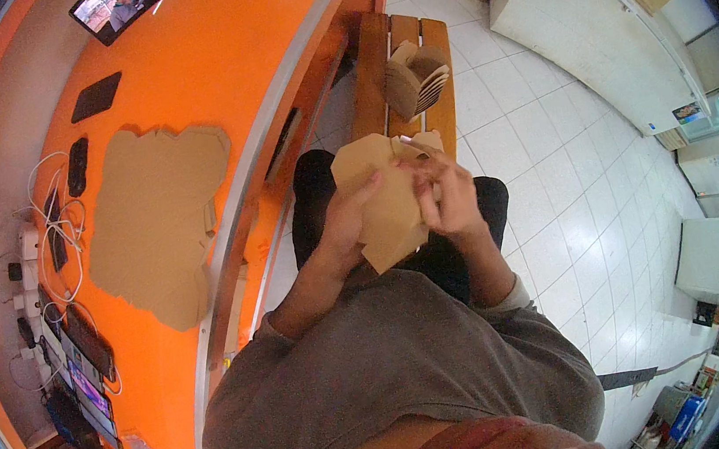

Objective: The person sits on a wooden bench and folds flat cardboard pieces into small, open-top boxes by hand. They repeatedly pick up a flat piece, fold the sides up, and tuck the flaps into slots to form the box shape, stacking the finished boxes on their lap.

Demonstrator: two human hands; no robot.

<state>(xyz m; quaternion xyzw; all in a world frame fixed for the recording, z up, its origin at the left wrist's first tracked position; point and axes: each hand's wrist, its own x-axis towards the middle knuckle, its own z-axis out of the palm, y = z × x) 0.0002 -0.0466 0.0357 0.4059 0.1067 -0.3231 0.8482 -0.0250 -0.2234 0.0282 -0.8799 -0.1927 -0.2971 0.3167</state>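
Observation:
Over my lap I hold a partly folded brown cardboard food box (383,195), its flaps sticking out at several angles. My left hand (350,217) grips its left side, thumb lying on the inner face. At the upper right edge my right hand (445,193) has its fingers bent and pressed against a flap. Just beyond, nested folded cardboard boxes (418,80) stand on the wooden bench (436,38). To my left a stack of flat cardboard box blanks (155,221) lies on the orange counter (257,23).
The counter's metal edge (213,144) runs close along my left. On the counter are a black tablet-like slab (97,96), white cables (67,227), several phones (90,388) and a screen (118,8). A white chest freezer (593,20) stands on the tiled floor (538,160) at far right.

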